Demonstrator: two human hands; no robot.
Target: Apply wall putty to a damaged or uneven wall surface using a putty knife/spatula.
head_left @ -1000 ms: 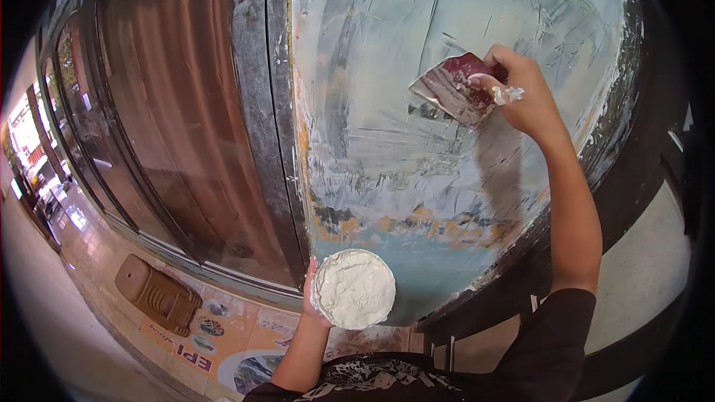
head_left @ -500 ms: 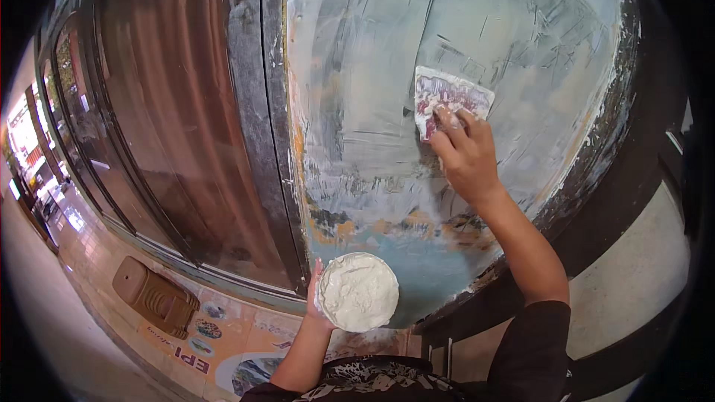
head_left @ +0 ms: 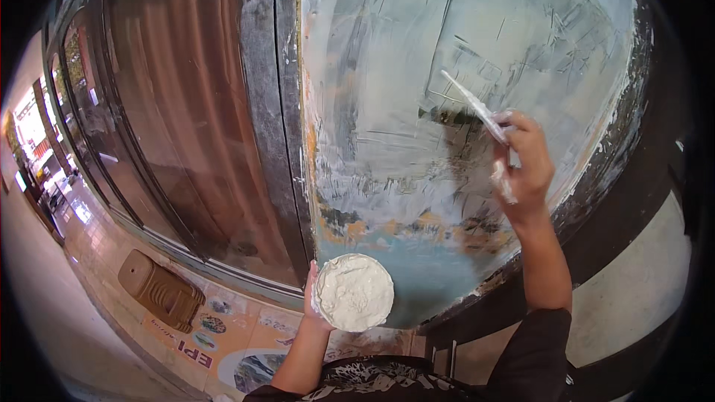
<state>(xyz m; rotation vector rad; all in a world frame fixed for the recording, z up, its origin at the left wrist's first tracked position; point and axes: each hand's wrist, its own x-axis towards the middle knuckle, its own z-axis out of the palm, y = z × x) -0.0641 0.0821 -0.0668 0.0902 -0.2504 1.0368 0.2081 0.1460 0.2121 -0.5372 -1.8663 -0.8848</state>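
My right hand grips a putty knife smeared with white filler, its blade seen edge-on and angled up-left against the wall. The wall is streaked with pale grey-white filler over blue and orange patches. My left hand holds a round white tub of putty from below, low in front of the wall's bottom edge. The tub is full of thick white paste.
A dark metal frame runs along the wall's left edge, with glass panels and a brown curtain beside it. A brown plastic stool lies on the tiled floor. A printed mat lies below.
My right hand came down the wall from the upper right, then turned the knife so the blade now shows edge-on. The tub in my left hand stayed almost still.
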